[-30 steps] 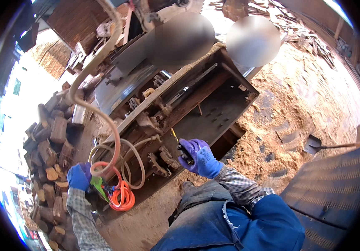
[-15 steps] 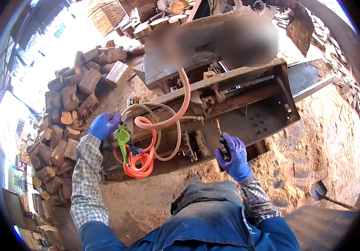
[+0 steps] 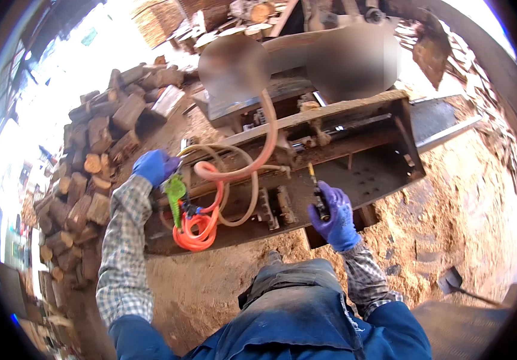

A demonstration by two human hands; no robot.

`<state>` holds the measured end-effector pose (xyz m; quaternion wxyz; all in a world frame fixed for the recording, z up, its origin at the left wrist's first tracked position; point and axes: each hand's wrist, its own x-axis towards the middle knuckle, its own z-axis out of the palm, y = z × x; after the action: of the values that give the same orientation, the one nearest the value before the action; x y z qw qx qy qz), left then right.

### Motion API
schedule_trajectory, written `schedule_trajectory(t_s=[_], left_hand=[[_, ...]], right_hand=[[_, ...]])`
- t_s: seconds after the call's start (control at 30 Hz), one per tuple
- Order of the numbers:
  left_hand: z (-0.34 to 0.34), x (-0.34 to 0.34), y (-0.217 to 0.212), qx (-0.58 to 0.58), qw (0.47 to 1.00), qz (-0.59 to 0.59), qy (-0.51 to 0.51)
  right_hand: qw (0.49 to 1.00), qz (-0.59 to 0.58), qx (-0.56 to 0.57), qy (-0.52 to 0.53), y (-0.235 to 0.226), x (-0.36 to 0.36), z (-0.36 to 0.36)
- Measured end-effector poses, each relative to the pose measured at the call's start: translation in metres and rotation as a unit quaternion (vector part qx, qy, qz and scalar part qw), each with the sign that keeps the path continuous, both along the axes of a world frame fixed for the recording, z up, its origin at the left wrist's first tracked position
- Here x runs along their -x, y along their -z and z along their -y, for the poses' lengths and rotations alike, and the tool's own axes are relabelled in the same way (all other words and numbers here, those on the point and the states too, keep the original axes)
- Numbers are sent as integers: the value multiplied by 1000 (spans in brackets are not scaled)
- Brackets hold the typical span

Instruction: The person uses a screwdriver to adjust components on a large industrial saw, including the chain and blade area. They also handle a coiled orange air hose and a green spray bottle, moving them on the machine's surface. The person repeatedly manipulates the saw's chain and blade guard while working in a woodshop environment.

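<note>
A slim black tool [image 3: 320, 201] with a yellow end was over the near side of the metal trough [image 3: 384, 167], its yellow end pointing toward the trough's far side. The right hand [image 3: 338, 217], gloved, had its grip closed around it. By the trough's left end, the left hand [image 3: 152, 167] had its grip curled beside a green air gun [image 3: 175, 195]; whether it clasped the gun could not be told. An orange hose [image 3: 195, 234] hung coiled just below, over the trough's left part. Logs [image 3: 87, 180] were piled left of the trough; sawdust [image 3: 444, 201] covered ground to its right.
</note>
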<state>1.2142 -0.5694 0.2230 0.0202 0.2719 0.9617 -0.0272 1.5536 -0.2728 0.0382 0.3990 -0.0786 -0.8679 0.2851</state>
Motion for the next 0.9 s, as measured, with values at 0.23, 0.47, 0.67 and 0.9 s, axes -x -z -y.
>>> schedule_trajectory(t_s=[0.23,0.47,0.67,0.9], left_hand=[[-3,11,1,65,997,-30,18],[-9,28,-11,151,988,42,0],[-15,34,-19,170,980,101,24],[14,69,-12,177,945,114,251]], right_hand=[[999,2,-11,31,4,-14,-1],[998,7,8,57,-4,-22,-3],[996,17,20,80,6,-28,-7],[995,19,50,86,21,-31,-12]])
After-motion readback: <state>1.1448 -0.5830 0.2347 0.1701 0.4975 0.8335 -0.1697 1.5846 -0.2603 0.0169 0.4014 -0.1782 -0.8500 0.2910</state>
